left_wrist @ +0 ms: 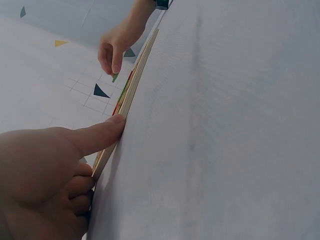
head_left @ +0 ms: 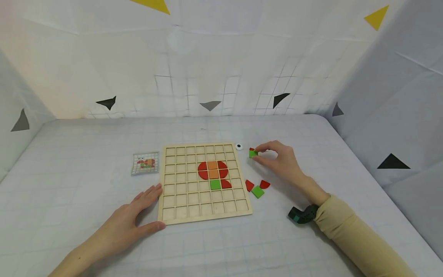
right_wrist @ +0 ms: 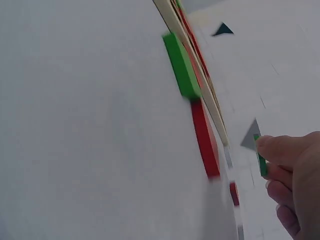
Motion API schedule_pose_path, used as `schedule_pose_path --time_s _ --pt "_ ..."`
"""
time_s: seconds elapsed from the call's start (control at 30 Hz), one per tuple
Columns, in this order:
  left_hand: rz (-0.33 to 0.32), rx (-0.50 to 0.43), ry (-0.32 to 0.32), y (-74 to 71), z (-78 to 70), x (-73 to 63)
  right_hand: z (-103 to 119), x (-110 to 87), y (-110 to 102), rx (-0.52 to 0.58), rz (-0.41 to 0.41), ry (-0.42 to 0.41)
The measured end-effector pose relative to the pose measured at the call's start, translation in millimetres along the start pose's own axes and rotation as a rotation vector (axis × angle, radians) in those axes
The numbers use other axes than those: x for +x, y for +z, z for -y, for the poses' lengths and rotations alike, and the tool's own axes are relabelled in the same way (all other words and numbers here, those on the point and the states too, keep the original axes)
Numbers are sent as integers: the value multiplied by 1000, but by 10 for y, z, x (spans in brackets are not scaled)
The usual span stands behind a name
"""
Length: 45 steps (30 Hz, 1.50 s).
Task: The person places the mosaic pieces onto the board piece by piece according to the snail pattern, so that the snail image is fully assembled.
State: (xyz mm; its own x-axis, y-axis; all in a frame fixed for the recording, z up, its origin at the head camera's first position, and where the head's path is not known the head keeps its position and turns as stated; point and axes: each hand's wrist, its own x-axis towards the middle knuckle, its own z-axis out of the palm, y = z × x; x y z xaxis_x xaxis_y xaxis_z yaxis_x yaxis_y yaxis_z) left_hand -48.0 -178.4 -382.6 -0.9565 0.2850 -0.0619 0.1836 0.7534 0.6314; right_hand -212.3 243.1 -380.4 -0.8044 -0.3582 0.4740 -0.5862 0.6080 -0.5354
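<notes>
My right hand [head_left: 285,161] pinches a green square tile [head_left: 253,154] between thumb and fingertips, to the right of the wooden grid board [head_left: 205,218]. In the right wrist view the tile [right_wrist: 261,159] is edge-on, held above the table. Just behind it a red piece [head_left: 251,149] peeks out. Along the board's left edge, my left hand [head_left: 126,223] lies with fingers extended, the thumb touching the near left corner. Orange squares [head_left: 212,170], red rounded pieces [head_left: 202,171] around them, a green square [head_left: 215,184] and a red quarter piece [head_left: 226,184] sit in the board's cells.
Beside the board's right edge lie a loose green square [head_left: 257,191] and red quarter pieces [head_left: 264,184]. A round eye piece [head_left: 238,146] is at the far right corner. Left of the board lies a small picture card [head_left: 145,164]. A dark wristband [head_left: 302,214] sits at the right wrist.
</notes>
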Motion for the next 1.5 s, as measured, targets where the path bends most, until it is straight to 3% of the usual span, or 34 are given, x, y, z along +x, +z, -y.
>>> schedule_pose_path --time_s 0.3,0.53,0.8,1.1,1.5 --pt "-6 -6 0 -1 -1 -7 395 -2 243 87 38 -69" --pt "-1 -11 -6 -6 -10 -7 564 17 434 148 54 -121" --pt "-1 -9 -6 -4 -11 -5 756 50 616 181 125 -182" --pt "-13 -7 5 17 0 -7 879 24 798 200 178 -234" --pt "-18 -2 4 12 0 -2 861 -19 868 133 182 -407"
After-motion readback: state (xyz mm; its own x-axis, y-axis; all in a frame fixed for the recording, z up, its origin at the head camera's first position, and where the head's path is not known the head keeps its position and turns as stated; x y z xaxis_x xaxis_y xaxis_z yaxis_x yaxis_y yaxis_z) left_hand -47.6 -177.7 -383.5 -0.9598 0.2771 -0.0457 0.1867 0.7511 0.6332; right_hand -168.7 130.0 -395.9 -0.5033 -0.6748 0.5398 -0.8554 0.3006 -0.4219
